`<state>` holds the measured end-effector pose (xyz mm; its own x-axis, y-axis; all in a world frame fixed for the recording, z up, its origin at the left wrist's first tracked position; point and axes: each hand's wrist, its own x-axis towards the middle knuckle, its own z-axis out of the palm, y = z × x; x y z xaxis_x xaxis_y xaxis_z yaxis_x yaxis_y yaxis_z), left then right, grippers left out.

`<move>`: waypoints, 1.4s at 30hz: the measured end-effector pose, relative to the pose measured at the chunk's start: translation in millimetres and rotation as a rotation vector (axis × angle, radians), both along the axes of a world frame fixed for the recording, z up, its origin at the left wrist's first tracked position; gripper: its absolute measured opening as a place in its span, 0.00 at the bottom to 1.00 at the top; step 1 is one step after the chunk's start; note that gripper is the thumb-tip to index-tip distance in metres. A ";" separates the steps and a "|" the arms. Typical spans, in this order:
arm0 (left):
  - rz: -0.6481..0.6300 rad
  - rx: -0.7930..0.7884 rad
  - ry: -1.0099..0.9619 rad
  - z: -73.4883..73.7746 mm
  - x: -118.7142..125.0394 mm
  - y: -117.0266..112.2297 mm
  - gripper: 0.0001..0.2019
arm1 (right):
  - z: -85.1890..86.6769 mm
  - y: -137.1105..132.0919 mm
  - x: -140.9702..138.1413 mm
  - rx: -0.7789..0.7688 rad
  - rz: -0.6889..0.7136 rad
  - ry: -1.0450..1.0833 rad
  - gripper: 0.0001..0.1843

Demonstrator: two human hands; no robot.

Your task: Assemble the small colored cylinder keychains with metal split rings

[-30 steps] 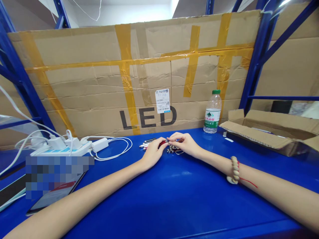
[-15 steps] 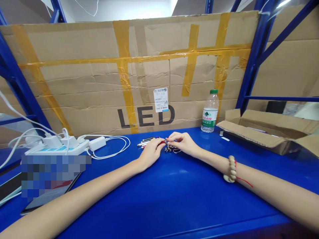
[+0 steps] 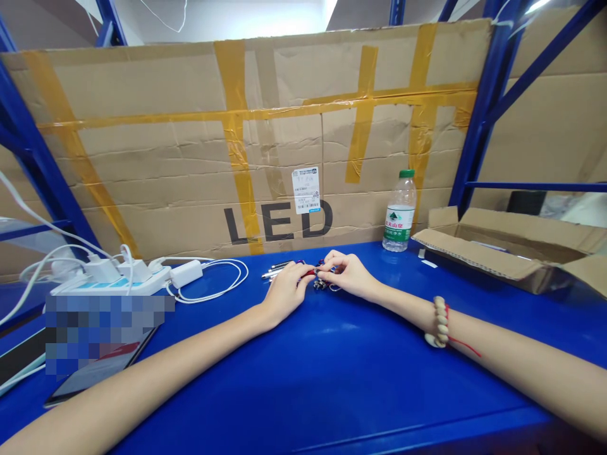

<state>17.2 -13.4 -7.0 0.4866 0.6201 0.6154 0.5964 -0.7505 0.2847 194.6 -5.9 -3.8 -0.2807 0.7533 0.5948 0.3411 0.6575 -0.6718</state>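
My left hand [image 3: 288, 289] is closed around a slim red pen barrel [image 3: 308, 273], mostly hidden by the fingers. At the barrel's right end, the thumb and fingers of my right hand [image 3: 348, 274] pinch a small silvery piece [image 3: 318, 270]. Whether that piece is joined to the barrel I cannot tell. Several pens [image 3: 272, 273], silver and black, lie on the blue tabletop behind my left hand. Beneath my right fingertips sits a small cluster of shiny metal parts [image 3: 321, 285], partly covered.
A water bottle [image 3: 399, 215] with a green cap stands at the back right, beside an open cardboard box [image 3: 484, 253]. On the left are a white power strip [image 3: 156, 281] with cables and a tablet [image 3: 102, 373]. A large taped carton [image 3: 190, 164] walls off the back.
My right fingers have shifted slightly at the end of the red barrel and cover more of the metal parts. My left hand stays almost still.
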 end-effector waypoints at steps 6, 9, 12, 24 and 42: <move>0.025 0.015 0.011 0.4 0.2 -0.8 0.10 | -1.1 1.8 -0.5 -0.030 0.000 -0.011 0.09; 0.027 0.026 0.014 0.0 0.1 -0.5 0.11 | -1.6 1.5 -1.0 -0.028 -0.015 -0.017 0.08; 0.042 0.030 0.027 -0.2 0.8 -0.7 0.11 | -1.8 1.3 -1.5 -0.028 -0.026 -0.023 0.08; 0.060 -0.040 -0.050 0.8 3.2 -0.4 0.11 | -6.8 10.5 -1.4 -0.054 -0.045 0.070 0.14; -0.019 -0.159 -0.109 6.4 5.7 -3.8 0.13 | 3.4 1.9 -5.2 0.090 -0.116 0.093 0.15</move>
<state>22.9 -17.2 -0.6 0.4350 0.7052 0.5599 0.5414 -0.7017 0.4631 189.5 -4.0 -0.3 -0.1358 0.7202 0.6803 0.3574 0.6761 -0.6444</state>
